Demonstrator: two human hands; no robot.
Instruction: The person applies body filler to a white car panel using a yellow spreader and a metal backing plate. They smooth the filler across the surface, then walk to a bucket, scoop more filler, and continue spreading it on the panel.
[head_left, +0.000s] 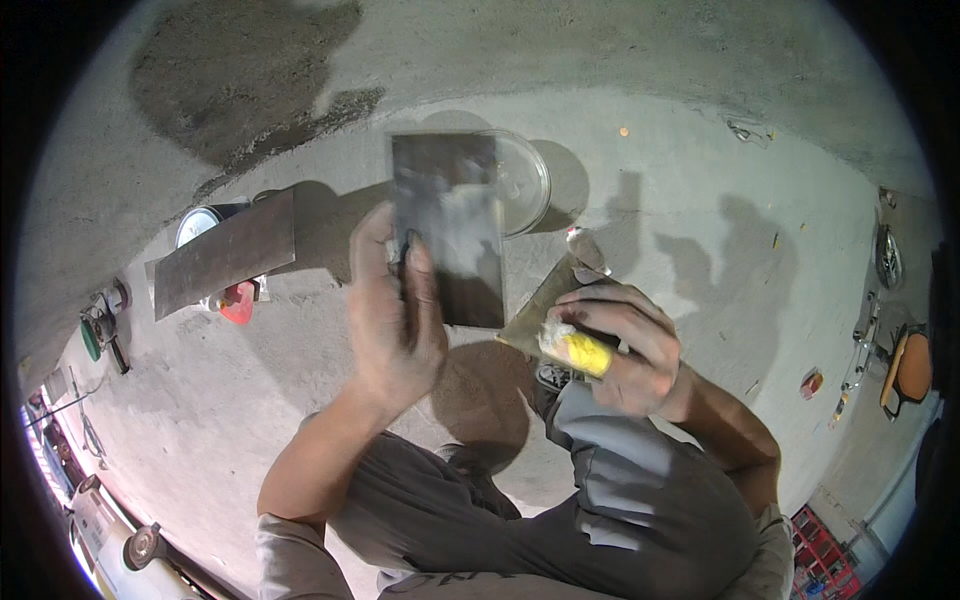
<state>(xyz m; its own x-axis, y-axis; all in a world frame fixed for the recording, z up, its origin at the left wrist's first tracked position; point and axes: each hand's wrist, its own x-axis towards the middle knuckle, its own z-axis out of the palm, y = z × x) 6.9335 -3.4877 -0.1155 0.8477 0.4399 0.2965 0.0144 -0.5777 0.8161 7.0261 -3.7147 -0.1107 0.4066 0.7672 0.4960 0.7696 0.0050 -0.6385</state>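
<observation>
My left hand [395,330] grips a dark rectangular metal plate [455,260], thumb across its face and fingers at its left edge. The plate is slightly blurred and has pale smears. Close by on the right, my right hand [635,350] is closed round a scraper [540,310] with a broad, dull greenish blade. A yellow piece [585,353] with a whitish lump at its end shows at these fingers; whether it belongs to the scraper I cannot tell. Beyond the hand is a small silvery, red-tipped object [590,255]. A round tub [525,180] stands partly behind the plate.
To the left, another metal sheet [225,255] rests by a can [197,226] and a red object [238,303]. A tool with a green disc [92,340] lies further left. Tools and an orange-brown oval item [912,368] line the right side, with a red crate [822,560] nearer.
</observation>
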